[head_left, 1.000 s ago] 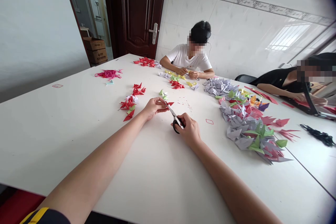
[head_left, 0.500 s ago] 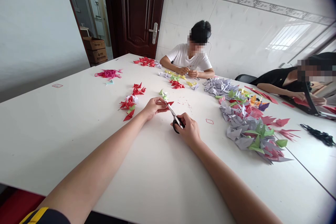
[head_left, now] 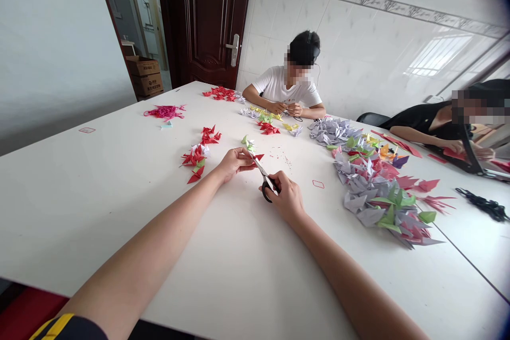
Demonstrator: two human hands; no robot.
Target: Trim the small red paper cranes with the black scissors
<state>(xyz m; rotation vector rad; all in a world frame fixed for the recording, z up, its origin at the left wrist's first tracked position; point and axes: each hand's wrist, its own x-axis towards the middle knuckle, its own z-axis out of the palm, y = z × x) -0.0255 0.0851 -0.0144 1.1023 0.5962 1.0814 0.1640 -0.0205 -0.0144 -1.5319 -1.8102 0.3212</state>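
My left hand pinches a red paper crane, whose body is partly hidden by the fingers. In my right hand is a pair of black-handled scissors, with the blades against the red crane. Just beyond my left fingers sits a green and white folded crane. To the left of that hand lies a small group of red cranes, with a white and a green one among them. Tiny red paper scraps are scattered past the scissors.
A large heap of grey, green and pink cranes spreads to my right. Pink cord lies at the far left, black cord at the right. One person sits across the white table; another works at a paper cutter.
My hands, the scissors and the red crane stay almost where they were. The hands of the person across the table have shifted slightly.
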